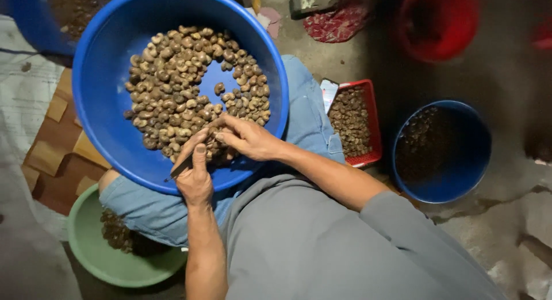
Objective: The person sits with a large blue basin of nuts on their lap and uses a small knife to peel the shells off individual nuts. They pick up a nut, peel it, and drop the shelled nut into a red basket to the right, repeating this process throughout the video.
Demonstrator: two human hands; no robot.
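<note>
Big blue basin (103,75), upper left: nuts (190,87) mostly unworked. My left hand (195,176) clenched round small knife (180,167); right hand (250,140) pinching one nut. Green bowl (98,260), lower left: small pile.

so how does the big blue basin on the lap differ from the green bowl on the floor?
The blue basin is larger and rests on the person's lap; the green bowl is smaller, on the floor, partly hidden by the knee. The blue basin holds many nuts; the green bowl shows few. Both are round.

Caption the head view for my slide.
Both hands, left and right, work a nut with a small tool over a blue basin of nuts.
</note>
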